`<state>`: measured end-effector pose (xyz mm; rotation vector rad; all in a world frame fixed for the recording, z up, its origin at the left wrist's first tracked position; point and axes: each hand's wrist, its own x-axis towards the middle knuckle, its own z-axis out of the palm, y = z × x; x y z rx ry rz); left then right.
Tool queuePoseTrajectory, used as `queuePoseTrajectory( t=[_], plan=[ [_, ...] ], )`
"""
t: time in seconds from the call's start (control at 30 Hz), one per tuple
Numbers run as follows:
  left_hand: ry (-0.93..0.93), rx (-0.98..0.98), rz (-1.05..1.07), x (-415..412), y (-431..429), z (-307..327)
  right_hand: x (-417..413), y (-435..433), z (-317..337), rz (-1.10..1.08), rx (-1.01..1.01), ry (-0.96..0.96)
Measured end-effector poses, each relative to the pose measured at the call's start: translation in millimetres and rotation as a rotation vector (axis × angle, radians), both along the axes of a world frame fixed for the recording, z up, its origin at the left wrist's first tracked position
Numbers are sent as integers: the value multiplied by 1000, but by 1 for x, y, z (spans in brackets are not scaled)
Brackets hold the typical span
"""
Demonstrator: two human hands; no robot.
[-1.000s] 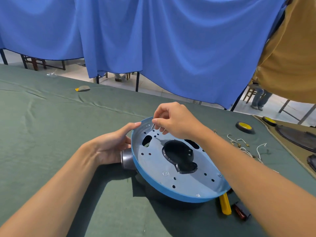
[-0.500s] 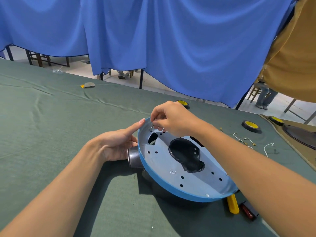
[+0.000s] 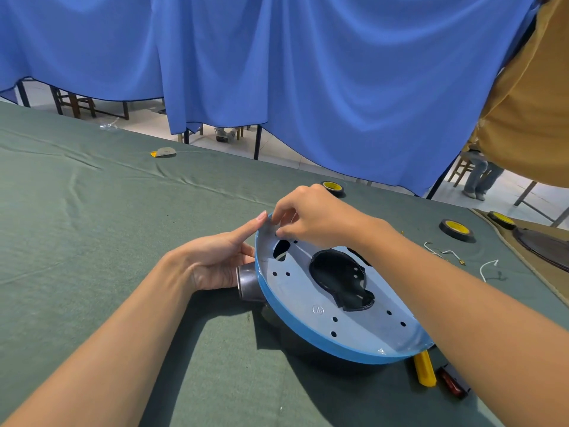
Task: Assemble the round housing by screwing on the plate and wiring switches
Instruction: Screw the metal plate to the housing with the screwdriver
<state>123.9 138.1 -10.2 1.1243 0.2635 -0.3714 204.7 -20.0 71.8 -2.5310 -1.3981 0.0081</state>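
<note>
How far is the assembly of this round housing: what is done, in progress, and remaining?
Done: the black plate lies inside the blue housing; whether it is screwed, I cannot tell. In hand: the left hand steadies the rim while the right hand pinches a small part, mostly hidden, at the far rim. Left: the white wires lie unconnected on the cloth; no switches are visible.

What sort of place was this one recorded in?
Likely a makeshift assembly workstation in a shared hall: a long table under green cloth, blue curtains hung as dividers, and tape rolls and loose wires near the round housing.
</note>
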Motion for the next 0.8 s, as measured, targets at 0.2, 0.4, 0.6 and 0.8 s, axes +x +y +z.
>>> queuePoseTrajectory(
  t=[0.2, 0.4, 0.6, 0.8],
  plan=[
    [16, 6, 7, 1, 0, 0, -1, 0, -4, 4, 0, -3],
    [21, -15, -13, 0, 0, -1, -1, 7, -9, -38, -7, -49],
    [25, 0, 1, 1, -1, 0, -1, 11, -13, -100, -69, -118],
    [36, -3, 27, 0, -3, 2, 1, 3, -5, -42, -33, -56]
  ],
)
